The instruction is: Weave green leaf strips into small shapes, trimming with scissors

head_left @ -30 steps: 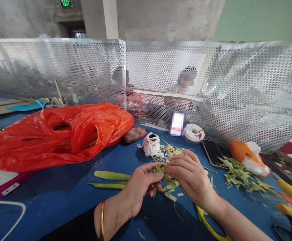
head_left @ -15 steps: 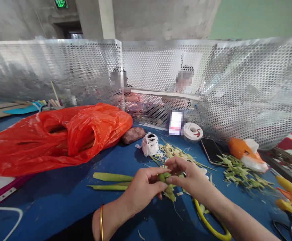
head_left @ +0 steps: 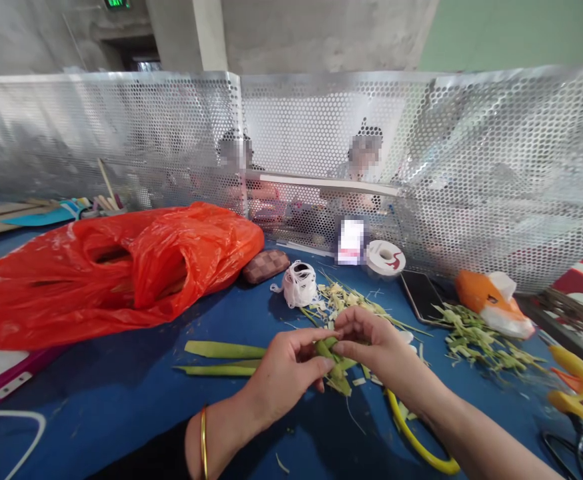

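Between my two hands is a small folded piece of green leaf [head_left: 327, 348], its loose end hanging below. My left hand [head_left: 291, 367] pinches it from the left, thumb and fingers closed on it. From the right, my right hand [head_left: 371, 340] has its thumb and fingertips on the same leaf; part of the grip is hidden. Long green leaf strips [head_left: 224, 349] lie on the blue table just left of my left hand. Pale leaf scraps [head_left: 344, 300] are scattered behind my hands, and a yellow hoop-like handle [head_left: 411, 433] lies under my right forearm.
A red plastic bag [head_left: 211, 247] fills the left of the blue table [head_left: 136, 393]. Behind my hands are white string [head_left: 300, 285], a checked pouch [head_left: 266, 267], a ribbon roll [head_left: 385, 257] and a phone [head_left: 421, 297]. A yellow glue gun [head_left: 579, 387] lies right. A perforated metal screen [head_left: 316, 113] stands behind; people sit beyond.
My fingers have shifted slightly on the leaf, and more of its folded green surface shows between them. The whole view has tipped a little. Nothing has been put down.
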`<state>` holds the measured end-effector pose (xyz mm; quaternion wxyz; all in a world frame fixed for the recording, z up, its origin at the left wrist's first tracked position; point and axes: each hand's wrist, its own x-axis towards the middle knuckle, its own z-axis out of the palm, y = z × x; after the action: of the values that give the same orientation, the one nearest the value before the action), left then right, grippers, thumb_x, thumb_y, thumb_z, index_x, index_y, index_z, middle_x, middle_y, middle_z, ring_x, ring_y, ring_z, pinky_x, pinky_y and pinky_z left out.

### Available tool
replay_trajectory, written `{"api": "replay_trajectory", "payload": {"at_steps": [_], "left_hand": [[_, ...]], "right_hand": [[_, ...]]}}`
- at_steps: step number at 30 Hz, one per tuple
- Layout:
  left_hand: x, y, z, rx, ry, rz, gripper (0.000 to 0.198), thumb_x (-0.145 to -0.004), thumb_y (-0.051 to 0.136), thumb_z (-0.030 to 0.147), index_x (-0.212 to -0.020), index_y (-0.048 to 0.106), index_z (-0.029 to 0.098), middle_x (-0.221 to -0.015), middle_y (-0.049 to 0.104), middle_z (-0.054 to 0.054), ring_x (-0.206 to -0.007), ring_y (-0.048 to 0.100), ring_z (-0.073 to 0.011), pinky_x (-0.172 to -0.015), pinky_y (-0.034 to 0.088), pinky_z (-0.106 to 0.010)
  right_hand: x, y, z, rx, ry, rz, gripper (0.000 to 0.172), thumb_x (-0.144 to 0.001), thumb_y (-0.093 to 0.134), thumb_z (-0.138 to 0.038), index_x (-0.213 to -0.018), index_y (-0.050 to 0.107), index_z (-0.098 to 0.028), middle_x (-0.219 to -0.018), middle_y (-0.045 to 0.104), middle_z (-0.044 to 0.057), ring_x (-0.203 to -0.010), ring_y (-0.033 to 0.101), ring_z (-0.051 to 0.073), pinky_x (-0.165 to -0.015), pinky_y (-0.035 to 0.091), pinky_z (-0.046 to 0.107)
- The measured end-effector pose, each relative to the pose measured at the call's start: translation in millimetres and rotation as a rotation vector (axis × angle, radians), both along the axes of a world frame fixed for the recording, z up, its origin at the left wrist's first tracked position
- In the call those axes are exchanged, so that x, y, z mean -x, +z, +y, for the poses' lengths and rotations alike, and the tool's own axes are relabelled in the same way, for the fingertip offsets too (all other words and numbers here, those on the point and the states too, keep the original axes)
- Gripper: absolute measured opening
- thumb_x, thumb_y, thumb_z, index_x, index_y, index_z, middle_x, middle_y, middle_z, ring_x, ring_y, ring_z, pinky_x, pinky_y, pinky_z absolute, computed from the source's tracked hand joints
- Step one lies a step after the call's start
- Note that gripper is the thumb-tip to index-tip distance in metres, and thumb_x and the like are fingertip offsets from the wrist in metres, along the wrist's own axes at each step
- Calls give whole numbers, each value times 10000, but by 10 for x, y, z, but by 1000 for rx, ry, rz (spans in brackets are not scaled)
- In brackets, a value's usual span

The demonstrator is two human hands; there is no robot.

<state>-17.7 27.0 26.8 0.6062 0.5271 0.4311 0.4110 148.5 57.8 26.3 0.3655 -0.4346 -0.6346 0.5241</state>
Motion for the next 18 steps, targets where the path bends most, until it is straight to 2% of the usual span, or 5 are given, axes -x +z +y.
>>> {"api": "replay_trajectory", "payload": {"at_steps": [4,7,9,12,18], "left_hand": [[5,-36,4,19,-4,32,410,-714,623,107,-1119,683,116,-552,539,49,-452,515,-72,-406,331,-174],[1,-35,-4,23,-26,10,393,-725,629,138,-1113,687,119,-570,556,36,-464,509,-72,-412,335,-173],[-5,-26,-12,6,-38,7,387,-731,628,152,-1112,689,118,-591,570,27,-476,507,-75,-438,364,-184],[-10,-22,-23,-22,-70,54,397,-737,614,154,-1127,686,128,-612,583,22,-479,507,-80,-485,402,-207],[-10,-68,-52,-28,-170,186,425,-734,594,150,-1149,681,138,-646,621,-2,-505,536,-104,-555,430,-242]], "right_hand": [[-55,44,4,-123,-40,-203,164,-707,668,-263,-797,543,-208,-716,613,-11,-686,576,157,-644,449,285],[-150,113,39,-97,122,-322,187,-768,646,-372,-737,624,-189,-705,634,12,-683,569,168,-640,430,295],[-196,123,64,-1,153,-292,340,-808,583,-496,-717,678,-182,-712,655,33,-705,584,184,-662,435,309],[-190,70,74,122,8,-192,482,-811,525,-618,-668,691,-189,-709,679,41,-728,608,195,-712,449,326],[-96,-33,54,299,100,-21,371,-755,674,-504,-627,677,-156,-569,624,-2,-559,522,128,-601,408,267]]}}
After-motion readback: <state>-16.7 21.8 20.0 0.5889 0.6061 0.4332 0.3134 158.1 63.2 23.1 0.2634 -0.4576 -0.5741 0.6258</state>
